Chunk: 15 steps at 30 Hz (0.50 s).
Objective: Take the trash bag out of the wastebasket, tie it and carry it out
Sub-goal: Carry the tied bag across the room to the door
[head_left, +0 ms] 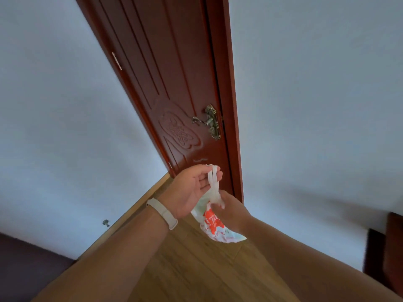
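A small white plastic trash bag point(214, 225) with red print hangs in front of me, close to a door. My left hand point(192, 188), with a pale band on its wrist, pinches the bag's twisted white handles at the top. My right hand point(231, 211) grips the neck of the bag just below, its back toward the camera, covering part of the bag. No wastebasket is in view.
A dark red wooden door point(172, 83) stands shut straight ahead, with a bronze lever handle point(209, 122) at its right edge. White walls flank it. A wooden floor point(196, 269) runs below. Dark furniture point(388, 253) sits at the far right, and a dark surface point(26, 267) at lower left.
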Motion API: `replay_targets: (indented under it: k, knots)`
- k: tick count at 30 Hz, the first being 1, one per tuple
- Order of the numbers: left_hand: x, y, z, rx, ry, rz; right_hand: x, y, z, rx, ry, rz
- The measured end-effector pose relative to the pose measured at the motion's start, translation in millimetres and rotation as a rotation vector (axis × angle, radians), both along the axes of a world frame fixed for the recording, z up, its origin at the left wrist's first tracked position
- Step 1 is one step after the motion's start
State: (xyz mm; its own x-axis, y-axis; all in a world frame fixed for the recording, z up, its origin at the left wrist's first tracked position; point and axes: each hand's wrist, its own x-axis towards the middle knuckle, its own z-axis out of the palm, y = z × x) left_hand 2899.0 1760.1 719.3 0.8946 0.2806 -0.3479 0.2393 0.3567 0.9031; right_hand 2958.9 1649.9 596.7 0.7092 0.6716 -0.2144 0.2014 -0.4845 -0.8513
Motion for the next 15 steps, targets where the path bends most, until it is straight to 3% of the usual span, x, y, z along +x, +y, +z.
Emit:
replay_targets:
  k: [9,15]
  knots:
    - [79,42,-38,-0.102,0.062,-0.237,43,22,-27,-0.098,0.04,-0.272]
    - [132,76,-52,-0.288,0.073,-0.488,65,44,-31,-0.213,0.03,-0.499]
